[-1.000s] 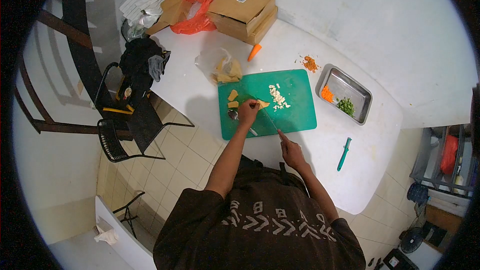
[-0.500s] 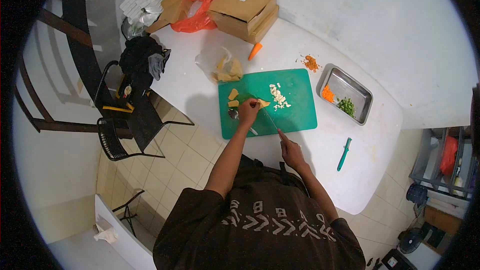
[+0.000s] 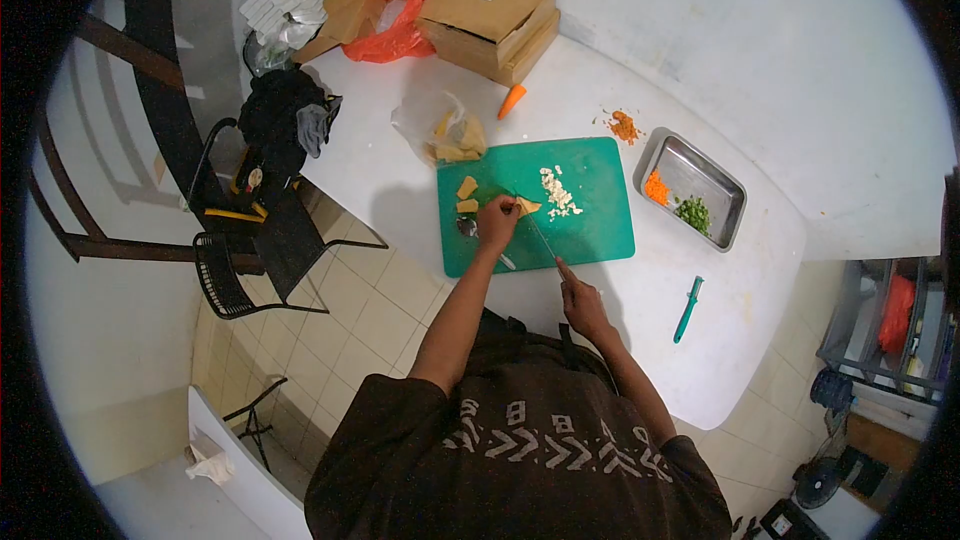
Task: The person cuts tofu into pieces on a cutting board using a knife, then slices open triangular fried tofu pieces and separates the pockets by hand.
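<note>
A green cutting board (image 3: 600,230) lies on the white table. My left hand (image 3: 497,220) is closed on a yellow-tan piece of food (image 3: 529,206), perhaps tofu, pressing it to the board. My right hand (image 3: 582,302) grips the handle of a knife (image 3: 543,239), whose blade reaches up to that piece. Left of my left hand sit two more yellow pieces (image 3: 467,187). Partly hidden under my left wrist is a metal spoon (image 3: 466,227). Small pale chopped bits (image 3: 558,190) are scattered right of the knife tip.
A clear plastic bag (image 3: 450,135) with yellow pieces touches the board's far edge. Beyond lie a carrot (image 3: 511,101) and cardboard boxes (image 3: 487,10). At right are orange scraps (image 3: 623,127), a steel tray (image 3: 737,212) with orange and green choppings, and a green peeler (image 3: 688,310).
</note>
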The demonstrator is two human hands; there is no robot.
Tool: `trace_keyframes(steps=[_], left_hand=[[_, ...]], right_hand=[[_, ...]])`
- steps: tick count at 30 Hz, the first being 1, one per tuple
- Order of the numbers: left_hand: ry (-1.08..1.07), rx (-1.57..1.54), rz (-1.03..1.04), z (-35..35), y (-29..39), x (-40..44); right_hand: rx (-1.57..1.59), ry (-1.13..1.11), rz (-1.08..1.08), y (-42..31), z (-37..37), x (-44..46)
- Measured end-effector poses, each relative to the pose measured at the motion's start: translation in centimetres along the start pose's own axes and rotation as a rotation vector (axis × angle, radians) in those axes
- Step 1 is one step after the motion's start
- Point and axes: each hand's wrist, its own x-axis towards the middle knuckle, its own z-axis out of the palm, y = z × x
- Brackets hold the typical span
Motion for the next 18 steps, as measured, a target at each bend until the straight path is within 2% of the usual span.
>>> trace_keyframes(steps=[6,7,8,12,14,15,16,17,18], left_hand=[[0.005,0.051,-0.006,-0.4,1.4,-0.4],[-0.006,0.072,0.062,-0.3,1.3,-0.5],[-0.017,0.093,0.129,-0.2,1.2,-0.6],[-0.028,0.094,0.153,1.0,-0.4,0.0],[-0.092,-0.004,-0.088,0.6,0.8,-0.5],[-0.095,-0.002,-0.087,0.4,1.2,-0.6],[-0.125,-0.078,-0.171,0.3,1.5,-0.7],[-0.155,-0.154,-0.255,0.1,1.9,-0.8],[-0.156,-0.152,-0.254,0.3,1.5,-0.7]], right_hand=[[0.043,0.067,-0.057,0.4,0.7,0.1],[0.045,0.071,-0.053,0.3,0.6,0.0],[0.044,0.065,-0.037,0.2,0.4,0.0],[0.083,0.046,0.064,-0.6,-0.2,-0.2],[0.109,0.053,0.074,-0.7,-0.1,-0.4],[0.133,0.059,0.083,-0.4,0.1,-0.5],[0.135,0.061,0.084,-0.1,0.4,-0.5],[0.131,0.089,0.035,0.3,0.7,-0.4],[0.127,0.118,-0.016,0.5,1.0,-0.3]])
